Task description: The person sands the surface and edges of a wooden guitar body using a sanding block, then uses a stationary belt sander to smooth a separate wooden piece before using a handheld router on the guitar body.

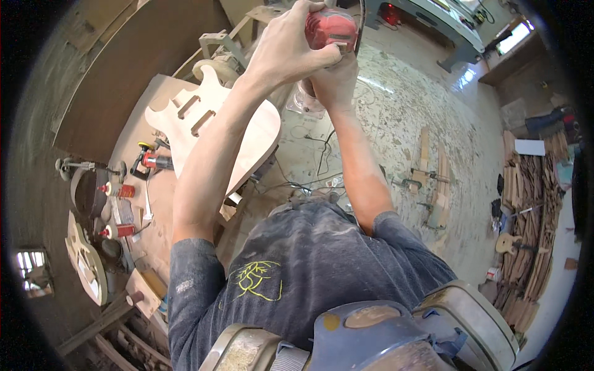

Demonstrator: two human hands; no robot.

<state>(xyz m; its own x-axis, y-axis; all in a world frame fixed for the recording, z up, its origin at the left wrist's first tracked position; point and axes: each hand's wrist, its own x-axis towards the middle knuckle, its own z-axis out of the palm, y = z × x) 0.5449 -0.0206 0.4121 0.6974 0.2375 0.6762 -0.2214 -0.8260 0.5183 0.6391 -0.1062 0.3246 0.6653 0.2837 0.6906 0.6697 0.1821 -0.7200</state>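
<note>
Up at the top of the view, a red power sander [332, 28] is held in both my hands, away from the bench. My left hand [288, 46] is closed over its left side, with the thumb lying across the lower part of the casing. Beneath the tool, my right hand [336, 83] grips it from below; most of those fingers are hidden. A clear plastic part [304, 104] shows under my wrists. Left of my hands, a pale wooden electric guitar body [207, 102] with cut-out cavities lies on the workbench [145, 99], partly covered by my left forearm.
On the bench's left lie a red and black power tool [154, 161] and red-and-white bottles [119, 190]. Another guitar-shaped piece [86, 263] stands beyond them. Cables [318, 148] trail over the dusty floor. Clamped boards [427, 176] and stacked wood strips [532, 210] are to the right.
</note>
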